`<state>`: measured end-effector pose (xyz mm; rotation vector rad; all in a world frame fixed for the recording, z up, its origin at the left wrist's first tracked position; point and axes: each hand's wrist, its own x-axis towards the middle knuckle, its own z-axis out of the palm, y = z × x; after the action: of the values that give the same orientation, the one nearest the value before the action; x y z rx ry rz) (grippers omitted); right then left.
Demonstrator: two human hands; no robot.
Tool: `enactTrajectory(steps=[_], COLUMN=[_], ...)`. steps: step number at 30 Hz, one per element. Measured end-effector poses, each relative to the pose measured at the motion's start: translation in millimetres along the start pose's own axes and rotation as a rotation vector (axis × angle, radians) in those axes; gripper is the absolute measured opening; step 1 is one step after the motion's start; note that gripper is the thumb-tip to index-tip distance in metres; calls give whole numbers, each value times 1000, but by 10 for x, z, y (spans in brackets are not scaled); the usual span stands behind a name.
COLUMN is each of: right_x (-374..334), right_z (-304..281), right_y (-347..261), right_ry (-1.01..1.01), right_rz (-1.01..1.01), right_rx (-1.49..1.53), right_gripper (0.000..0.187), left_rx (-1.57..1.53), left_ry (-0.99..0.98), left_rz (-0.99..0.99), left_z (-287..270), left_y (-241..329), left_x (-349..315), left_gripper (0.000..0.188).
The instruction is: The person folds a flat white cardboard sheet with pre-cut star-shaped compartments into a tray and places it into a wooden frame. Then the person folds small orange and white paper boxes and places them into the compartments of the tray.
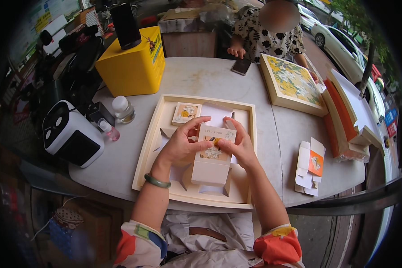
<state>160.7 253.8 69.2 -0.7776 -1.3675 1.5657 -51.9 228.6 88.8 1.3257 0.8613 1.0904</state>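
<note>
Between my two hands is a small cream carton [211,172] with a floral picture on its face. My left hand [185,139] grips its left side, thumb pressed on the front. From the right, my right hand [240,143] holds it too, its thumb beside the other one and its fingers at the top flaps. The carton is above a shallow cream tray box [140,172] with a divided insert. A small square box [186,113] with a yellow-flower picture sits in the tray's upper left. A green bangle is on my left wrist.
Left stand a yellow cabinet [129,67] with a dark device on top, a clear bottle [123,110], a pink spray bottle [109,130] and a white-black machine [71,133]. Right are a floral box lid [295,82], stacked boards [344,111] and flattened cartons [310,167]. A person sits opposite near a phone [241,66].
</note>
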Motion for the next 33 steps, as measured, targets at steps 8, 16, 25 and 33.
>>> enactTrajectory(steps=[8,16,25,33], right_x=[-8,-6,30,-30], right_z=[6,-22,-51,64], right_y=[3,52,144,-20], right_ry=[-22,-63,-13,82], right_rz=[10,35,-148,-139], right_rx=[6,8,-135,-1], right_gripper=[71,35,27,51], left_rx=[-13,-63,-52,-29], left_ry=[18,-16,23,103], left_rz=[16,35,8,83], left_z=[-25,-47,1,16], left_y=[-70,-140,-120,-126], left_x=[20,36,36,62], left_gripper=[49,34,36,52])
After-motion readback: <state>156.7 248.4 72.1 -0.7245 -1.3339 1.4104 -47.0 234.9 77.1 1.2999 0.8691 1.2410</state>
